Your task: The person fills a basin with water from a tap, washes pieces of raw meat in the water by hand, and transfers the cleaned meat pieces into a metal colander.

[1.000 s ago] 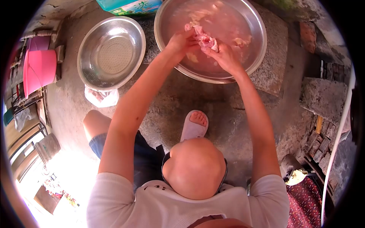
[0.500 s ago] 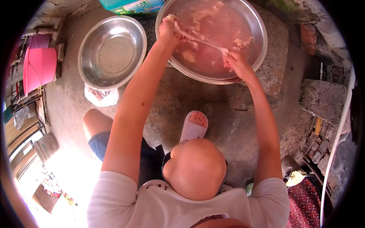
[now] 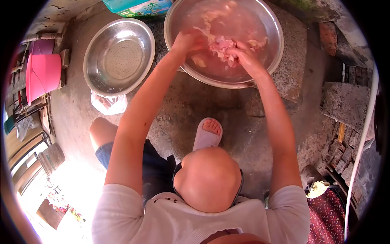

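Note:
A wide metal basin point(image 3: 280, 44) at the top of the head view holds cloudy pink water with pieces of raw meat, some with pale skin or fat. My right hand point(image 3: 245, 55) is closed around a lump of raw meat point(image 3: 222, 48) at the water's surface, near the middle of the basin. To its left, my left hand point(image 3: 189, 42) dips into the water just inside the basin's left side. Its fingers are blurred by the murky water, so I cannot make out how they are held. More pale pieces float around both hands.
A metal colander point(image 3: 124, 61) stands left of the basin, with a white plastic bag point(image 3: 109, 103) below it. A turquoise package point(image 3: 140, 7) lies behind. Pink tubs point(image 3: 44, 77) are at far left. My slippered foot point(image 3: 207, 136) rests on the concrete floor; a pale hose point(image 3: 361, 150) runs down the right.
The meat that was stretched between both hands above the water is now bunched at my right hand. My left hand has released its end and lowered into the water.

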Demonstrator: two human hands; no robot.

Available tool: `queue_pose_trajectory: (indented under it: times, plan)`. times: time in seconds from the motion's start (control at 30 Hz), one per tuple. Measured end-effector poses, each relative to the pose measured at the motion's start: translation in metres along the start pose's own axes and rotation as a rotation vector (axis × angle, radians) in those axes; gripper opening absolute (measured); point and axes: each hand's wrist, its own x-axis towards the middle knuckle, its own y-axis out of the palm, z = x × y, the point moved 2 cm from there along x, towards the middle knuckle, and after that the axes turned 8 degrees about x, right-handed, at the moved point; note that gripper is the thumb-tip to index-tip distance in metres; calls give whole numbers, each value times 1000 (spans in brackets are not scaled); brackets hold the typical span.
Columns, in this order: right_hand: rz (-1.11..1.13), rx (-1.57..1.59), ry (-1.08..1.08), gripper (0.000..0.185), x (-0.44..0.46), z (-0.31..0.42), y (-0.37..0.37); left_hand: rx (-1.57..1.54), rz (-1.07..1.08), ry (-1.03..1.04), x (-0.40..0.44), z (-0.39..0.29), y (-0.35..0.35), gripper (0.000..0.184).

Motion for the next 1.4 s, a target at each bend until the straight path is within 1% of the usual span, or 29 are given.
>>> queue_pose_trajectory:
  times: [0.03,0.07,0.17,0.2,0.3,0.33,0.37,0.4,0.43,0.5,0.53,0.63,0.73,0.8,0.83,0.87,0.9,0.97,1.0,1.07,1.17,1.2,1.23,1.3,1.33,1.4]
  plan:
    - [8,-30,35,16,-3,2,-1,212,-35,-13,-2,-1,-4,40]
    - [18,-60,70,17,-5,6,-1,551,-67,154,2,-2,-4,47]
    - [-2,-223,118,27,-2,17,5,758,34,699,-25,-20,28,45]
    - [-22,-291,127,32,-1,20,7,466,303,614,-34,-26,40,41]
    - [-8,-350,163,42,1,28,13,764,365,545,-23,-31,45,36]
    - [-42,-405,119,41,7,21,4,895,331,694,-15,-27,42,28]
    - [-76,-460,76,41,16,7,-10,878,365,603,-6,-21,36,25]
    - [-109,-514,34,41,17,8,-7,859,399,509,-5,-19,33,23]
    - [-141,-435,75,40,13,11,-8,840,432,416,-4,-17,31,22]
    - [-205,-277,149,40,1,24,-7,509,415,250,-14,-12,33,25]
    - [-217,-163,138,36,8,13,-15,343,404,167,-18,-11,34,27]
    - [-262,-58,66,28,10,14,-12,407,547,206,-12,-4,33,29]
    - [-425,114,-16,28,24,0,-23,384,433,275,1,0,25,30]
    - [-346,178,77,25,33,-6,-48,334,358,224,-12,-8,32,29]
    - [-305,210,121,24,32,2,-46,310,320,200,-18,-16,35,28]
    - [-423,219,132,20,30,6,-42,267,326,203,-20,-21,35,29]
    - [-397,246,137,20,33,3,-49,224,333,202,-22,-24,34,29]
    - [-350,298,142,20,43,-7,-85,136,356,206,-19,-26,28,32]
    - [-342,276,215,21,43,-12,-105,88,367,209,-15,-24,16,33]
    - [-446,184,163,22,35,-9,-106,36,374,229,-4,-15,-4,37]
    - [-621,122,61,21,30,-11,-116,-116,255,325,-23,-30,-8,38]
    - [-677,111,19,21,33,-10,-120,-116,267,205,-28,-37,-22,39]
    - [-690,99,-21,21,33,-9,-122,-89,330,225,-29,-40,-31,35]
    - [-706,67,-103,21,38,-3,-121,141,268,290,-36,-47,-26,30]
    - [-710,19,-97,22,37,3,-116,307,263,322,-27,-42,-24,27]
    - [-572,110,5,23,35,14,-101,633,250,375,-5,-22,-20,28]
